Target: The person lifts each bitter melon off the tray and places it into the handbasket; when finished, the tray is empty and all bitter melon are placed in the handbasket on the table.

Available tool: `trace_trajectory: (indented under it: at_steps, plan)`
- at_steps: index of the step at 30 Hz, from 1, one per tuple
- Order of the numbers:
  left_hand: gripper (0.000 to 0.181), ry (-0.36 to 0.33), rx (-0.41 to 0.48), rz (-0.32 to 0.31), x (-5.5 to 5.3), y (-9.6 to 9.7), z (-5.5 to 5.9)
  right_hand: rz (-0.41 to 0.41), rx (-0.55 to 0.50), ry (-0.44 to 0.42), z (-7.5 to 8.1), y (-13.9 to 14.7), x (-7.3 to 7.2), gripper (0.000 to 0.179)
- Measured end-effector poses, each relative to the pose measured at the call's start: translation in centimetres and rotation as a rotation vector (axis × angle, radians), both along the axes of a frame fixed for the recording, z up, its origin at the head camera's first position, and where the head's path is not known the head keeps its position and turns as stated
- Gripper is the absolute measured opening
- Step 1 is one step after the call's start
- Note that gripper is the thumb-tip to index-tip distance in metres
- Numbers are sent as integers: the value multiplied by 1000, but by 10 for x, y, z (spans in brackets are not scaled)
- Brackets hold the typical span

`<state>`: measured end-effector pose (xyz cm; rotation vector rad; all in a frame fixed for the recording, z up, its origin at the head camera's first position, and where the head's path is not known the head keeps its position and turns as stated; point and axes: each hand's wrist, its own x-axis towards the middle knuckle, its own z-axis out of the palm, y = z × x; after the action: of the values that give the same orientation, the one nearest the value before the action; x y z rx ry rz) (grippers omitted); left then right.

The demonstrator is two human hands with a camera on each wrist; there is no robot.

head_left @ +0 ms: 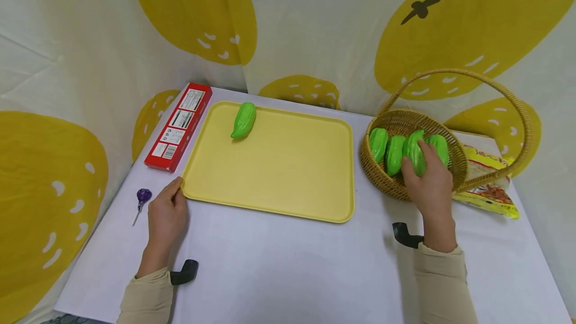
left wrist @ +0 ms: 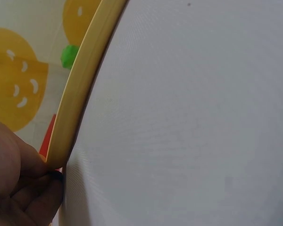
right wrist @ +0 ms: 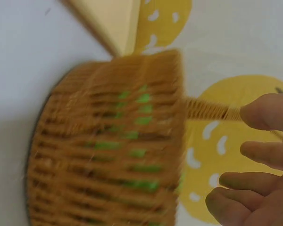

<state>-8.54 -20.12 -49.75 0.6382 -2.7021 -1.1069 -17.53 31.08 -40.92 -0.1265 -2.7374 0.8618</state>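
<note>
The near left corner of a yellow tray [head_left: 270, 174] is pinched between the thumb and fingers of my left hand [head_left: 166, 214]. One green bitter melon [head_left: 245, 121] lies on the tray near its far left corner. To the right stands a wicker basket [head_left: 389, 184] with several more green bitter melons [head_left: 395, 154] inside. My right hand [head_left: 429, 184] reaches over the basket's near rim, beside one of them. In the right wrist view its fingers [right wrist: 254, 183] are spread above the rim with nothing gripped; the basket wall hides most of the melons there.
Along the tray's left side lies a red box [head_left: 180, 126]. A purple lollipop [head_left: 143, 196] is left of my left hand. Behind and right of the basket is a yellow food packet [head_left: 490, 194]. The basket's tall handle [head_left: 524, 114] arches up on the right. A patterned curtain [head_left: 310, 24] hangs behind the table.
</note>
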Motion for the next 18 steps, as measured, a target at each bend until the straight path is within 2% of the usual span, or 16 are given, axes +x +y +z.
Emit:
trace_trajectory:
  at_steps: [9,18]
  plan:
    - [43,5,2,1,0,-1,-2,115,-77,222,5,-39,-2,54]
    - [45,-32,11,14,-1,0,0,248,-116,176,3,-83,-9,58]
